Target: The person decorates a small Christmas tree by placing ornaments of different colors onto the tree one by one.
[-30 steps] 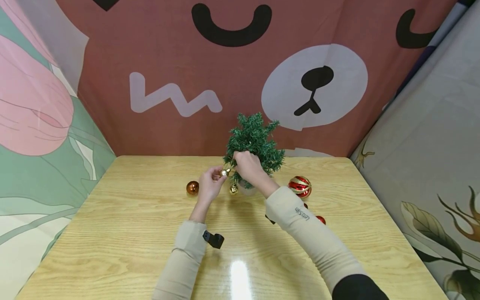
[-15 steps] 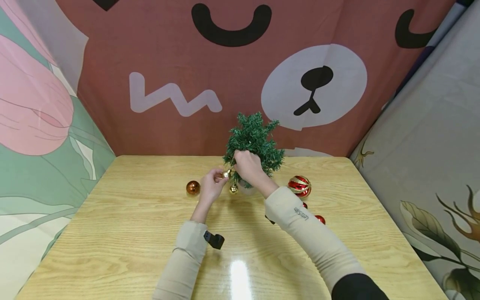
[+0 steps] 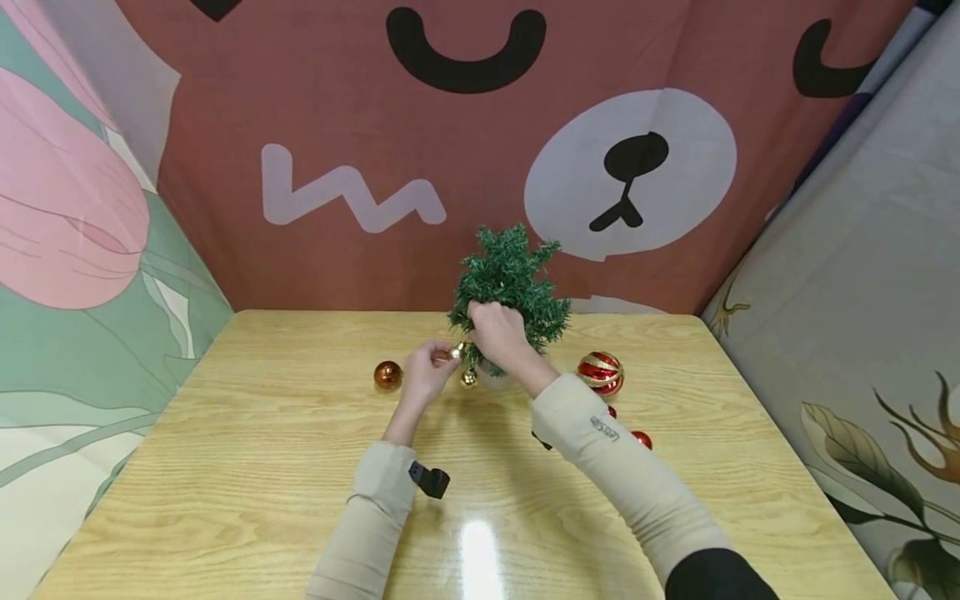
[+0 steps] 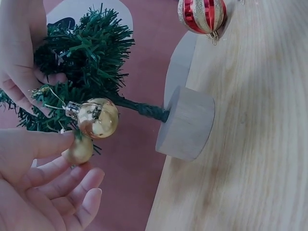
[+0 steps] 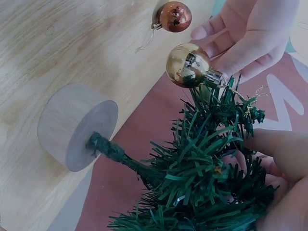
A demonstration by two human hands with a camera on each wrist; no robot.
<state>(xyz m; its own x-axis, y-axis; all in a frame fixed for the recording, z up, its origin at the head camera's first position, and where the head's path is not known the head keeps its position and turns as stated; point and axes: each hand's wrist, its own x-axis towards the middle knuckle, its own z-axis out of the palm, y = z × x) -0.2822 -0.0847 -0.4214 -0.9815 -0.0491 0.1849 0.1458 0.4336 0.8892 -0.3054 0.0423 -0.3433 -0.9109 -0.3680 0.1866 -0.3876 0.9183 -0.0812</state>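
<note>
A small green artificial Christmas tree (image 3: 517,287) stands on a round pale base (image 4: 190,125) at the table's back. My left hand (image 3: 424,375) pinches a matte gold bauble (image 4: 80,150) between thumb and fingers, close to the tree's left side. Just beside it, a shiny gold bauble (image 5: 188,66) hangs by a thread from a low branch. My right hand (image 3: 501,335) reaches across the tree's front, its thumb and fingers curled round a branch (image 5: 236,159). The needles partly hide those fingertips.
A copper-coloured bauble (image 3: 387,375) lies left of my left hand. A large red-and-gold striped bauble (image 3: 600,372) sits right of the tree. Smaller red baubles (image 3: 641,438) lie partly behind my right sleeve. A patterned cloth (image 3: 337,267) hangs behind the table.
My left hand has shifted slightly right with the matte gold bauble, nearer to the hanging shiny one. The right hand stays at the same branch.
</note>
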